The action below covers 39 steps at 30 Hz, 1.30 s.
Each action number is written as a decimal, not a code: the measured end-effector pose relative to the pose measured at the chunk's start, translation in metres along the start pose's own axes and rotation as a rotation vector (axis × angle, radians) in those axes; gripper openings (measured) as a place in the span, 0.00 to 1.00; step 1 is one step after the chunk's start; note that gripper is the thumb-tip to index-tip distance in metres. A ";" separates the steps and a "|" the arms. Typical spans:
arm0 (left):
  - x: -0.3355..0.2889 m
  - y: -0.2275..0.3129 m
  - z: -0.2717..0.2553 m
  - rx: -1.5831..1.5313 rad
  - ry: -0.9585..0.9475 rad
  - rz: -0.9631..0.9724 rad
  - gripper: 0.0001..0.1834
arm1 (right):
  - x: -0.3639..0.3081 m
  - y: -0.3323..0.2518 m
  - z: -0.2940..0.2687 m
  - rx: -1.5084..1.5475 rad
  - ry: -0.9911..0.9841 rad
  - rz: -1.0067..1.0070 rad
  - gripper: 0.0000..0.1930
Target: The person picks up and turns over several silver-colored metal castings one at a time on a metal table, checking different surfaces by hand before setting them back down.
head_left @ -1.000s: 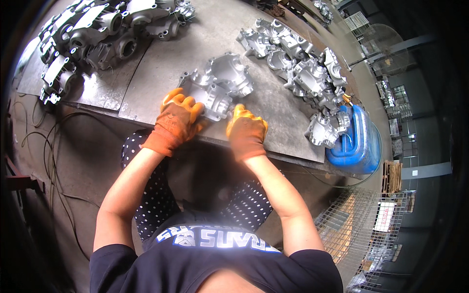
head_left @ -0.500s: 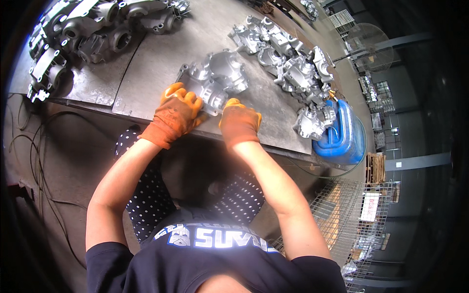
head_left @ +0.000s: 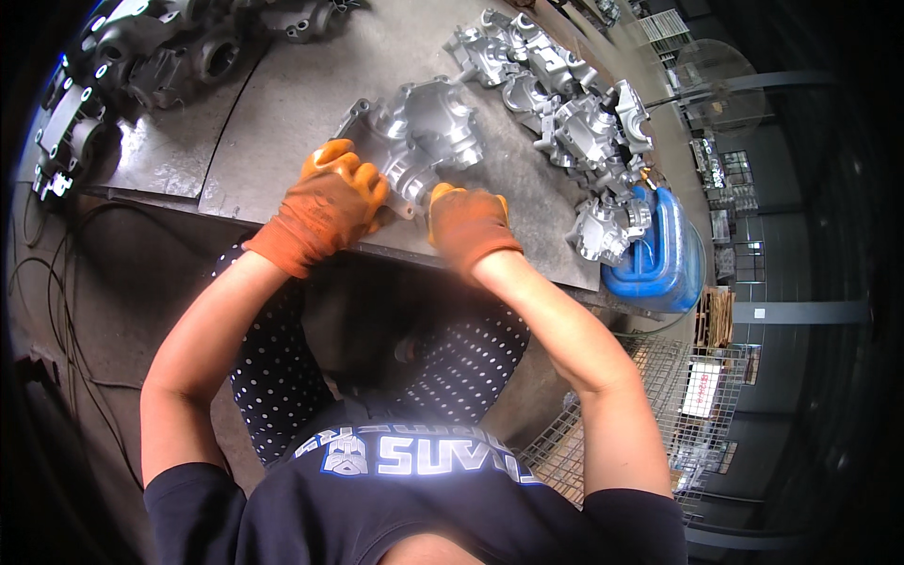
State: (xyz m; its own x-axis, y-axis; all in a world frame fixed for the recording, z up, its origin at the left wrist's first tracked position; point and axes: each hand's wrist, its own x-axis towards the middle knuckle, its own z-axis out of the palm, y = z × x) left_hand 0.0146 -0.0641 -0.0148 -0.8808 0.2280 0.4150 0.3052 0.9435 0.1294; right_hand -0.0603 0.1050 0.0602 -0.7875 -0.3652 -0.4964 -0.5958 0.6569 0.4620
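The casting [head_left: 405, 171] was partly covered by the left hand [head_left: 330, 200]; the palm of the right hand [head_left: 469, 222] was hidden.

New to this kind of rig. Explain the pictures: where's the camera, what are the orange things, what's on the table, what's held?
No robot here: the orange things are work gloves on a person's left hand and right hand. One wide fisheye camera on the person's head looks down, so straight edges bend toward the rim.

On the grey metal-topped table, silver cast-metal work lies between and beyond the hands. Darker grey castings are heaped at left, a silver casting pile at right, near a blue plastic container.

The left fingers curl at the work's near-left side, seemingly gripping it; the right fist sits by its near-right edge, its contents hidden.
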 end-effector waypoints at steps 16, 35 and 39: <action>0.007 -0.060 -0.002 -0.110 0.016 0.242 0.27 | 0.031 0.046 0.019 0.166 0.147 -0.742 0.13; 0.029 -0.050 -0.021 -0.208 -0.135 0.188 0.21 | 0.019 0.052 0.064 1.172 0.111 -0.939 0.21; 0.084 -0.065 -0.042 -0.103 -0.010 0.305 0.27 | -0.014 0.018 0.080 0.998 0.765 -0.706 0.13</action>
State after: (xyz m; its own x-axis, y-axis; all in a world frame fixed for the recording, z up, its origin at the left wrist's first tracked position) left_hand -0.0637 -0.1162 0.0498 -0.7464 0.4995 0.4398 0.5903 0.8020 0.0910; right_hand -0.0477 0.1742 0.0168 -0.4603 -0.8499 0.2566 -0.7846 0.2542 -0.5655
